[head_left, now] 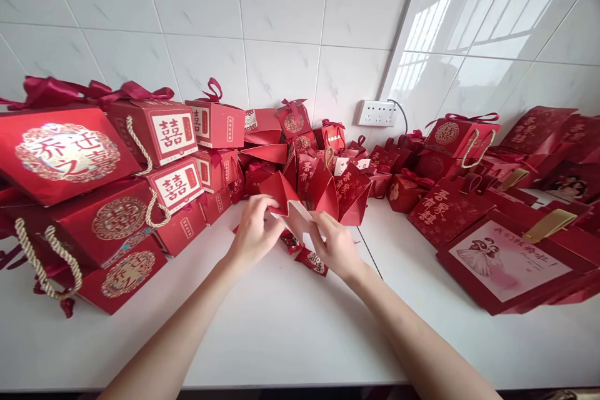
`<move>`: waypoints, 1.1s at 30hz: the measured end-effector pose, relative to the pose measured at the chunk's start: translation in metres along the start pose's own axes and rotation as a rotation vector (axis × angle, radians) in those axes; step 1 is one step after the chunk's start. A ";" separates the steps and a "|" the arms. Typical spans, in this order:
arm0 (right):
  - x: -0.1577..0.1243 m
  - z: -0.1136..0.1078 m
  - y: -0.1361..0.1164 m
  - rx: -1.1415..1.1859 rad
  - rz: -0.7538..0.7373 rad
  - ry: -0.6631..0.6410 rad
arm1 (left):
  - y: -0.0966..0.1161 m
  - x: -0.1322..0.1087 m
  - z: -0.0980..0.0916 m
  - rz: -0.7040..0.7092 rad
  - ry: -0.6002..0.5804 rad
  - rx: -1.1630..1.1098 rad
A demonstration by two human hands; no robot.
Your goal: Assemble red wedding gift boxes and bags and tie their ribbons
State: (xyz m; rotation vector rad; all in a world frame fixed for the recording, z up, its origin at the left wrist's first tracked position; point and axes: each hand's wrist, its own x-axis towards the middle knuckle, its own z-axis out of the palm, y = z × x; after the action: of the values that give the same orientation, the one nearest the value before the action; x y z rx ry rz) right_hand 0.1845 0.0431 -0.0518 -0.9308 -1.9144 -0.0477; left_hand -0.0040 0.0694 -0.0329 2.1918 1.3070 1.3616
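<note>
Between my two hands is a red paper gift box [277,190], its top open and its white inner side showing. My left hand [253,228] pinches its left edge, thumb toward the middle. On the other side, my right hand [336,244] grips the white inner panel [298,219] with bent fingers. Below the box, small red wrapped candies [312,260] lie on the white counter, partly covered by my hands. Just behind stand open red boxes [352,194] with gold lettering, close to my right hand.
Stacked red gift boxes [117,219] with ribbons and rope handles fill the left. More red boxes [450,212] and picture-fronted bags [510,256] crowd the right. A power strip [377,113] is fixed to the tiled wall [281,75]. The white counter [290,337] extends toward me.
</note>
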 end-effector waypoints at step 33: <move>-0.007 0.020 -0.018 -0.352 0.204 -0.764 | -0.002 0.009 -0.022 0.102 0.551 -0.461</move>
State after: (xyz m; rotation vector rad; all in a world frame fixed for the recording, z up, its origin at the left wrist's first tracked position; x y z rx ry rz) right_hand 0.1597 0.0339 -0.0617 -1.5346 -2.5403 0.1125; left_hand -0.0212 0.0728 -0.0174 1.6499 0.8948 2.1547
